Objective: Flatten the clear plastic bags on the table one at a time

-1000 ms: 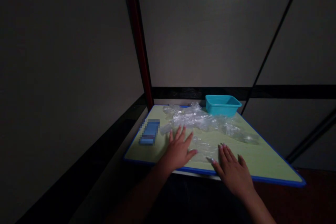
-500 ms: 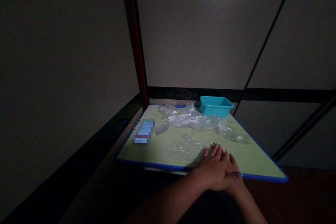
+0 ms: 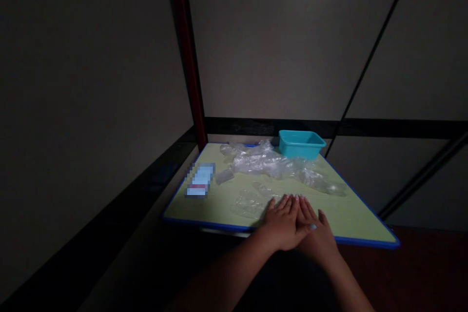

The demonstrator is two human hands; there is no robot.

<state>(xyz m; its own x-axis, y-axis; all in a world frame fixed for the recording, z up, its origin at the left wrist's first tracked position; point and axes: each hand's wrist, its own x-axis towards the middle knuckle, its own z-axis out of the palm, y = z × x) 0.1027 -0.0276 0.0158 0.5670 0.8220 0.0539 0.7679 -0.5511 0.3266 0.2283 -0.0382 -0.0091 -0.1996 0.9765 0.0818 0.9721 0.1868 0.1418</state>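
Bare left hand (image 3: pixel 283 223) overlapping bare right hand (image 3: pixel 319 235)

Both hands are lying palms down, released, fingers extended, the left thumb crossing the back of the right hand. They are resting at the near edge of a pale green, blue-edged table (image 3: pixel 361 219). A thin, crinkled, clear plastic piece (image 3: pixel 248 204) is lying flat just left of the left hand's fingers. Farther left, a blurred, blue rectangular object (image 3: pixel 200 179) is lying beside a small greyish rectangular piece (image 3: pixel 224 176). Beyond, a rumpled clear plastic heap (image 3: pixel 270 165) is stretching toward a turquoise, rectangular tub (image 3: pixel 302 147).
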